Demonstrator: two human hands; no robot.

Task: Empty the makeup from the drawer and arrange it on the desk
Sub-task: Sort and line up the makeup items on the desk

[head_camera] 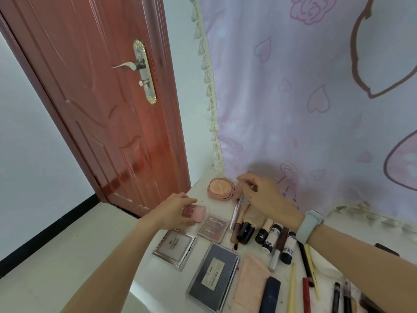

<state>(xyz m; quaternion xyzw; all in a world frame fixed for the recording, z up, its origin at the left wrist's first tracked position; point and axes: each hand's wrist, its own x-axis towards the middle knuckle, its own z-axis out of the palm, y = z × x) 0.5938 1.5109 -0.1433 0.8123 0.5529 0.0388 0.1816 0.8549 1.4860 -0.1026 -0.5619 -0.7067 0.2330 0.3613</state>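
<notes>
Where palettes (pixel 213 227) crowd, curtain (pixel 293 98) behind

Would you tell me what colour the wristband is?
Pale blue-grey wristband, on the right wrist, seen in the head view.

A white desk (pixel 198 186) stands against the curtained wall, beside the door. At its far left lies a round pink compact (pixel 221 188). Nearer sit a small pink palette (pixel 195 213), a mauve lettered palette (pixel 214 227), a silver-framed palette (pixel 174 248) and a large dark palette (pixel 214 276). To the right, a row of dark bottles and tubes (pixel 268 236) lies side by side. Nearer still rest a peach pouch (pixel 250 279), a navy case (pixel 270 294), and pencils (pixel 309 279) at the right.
</notes>
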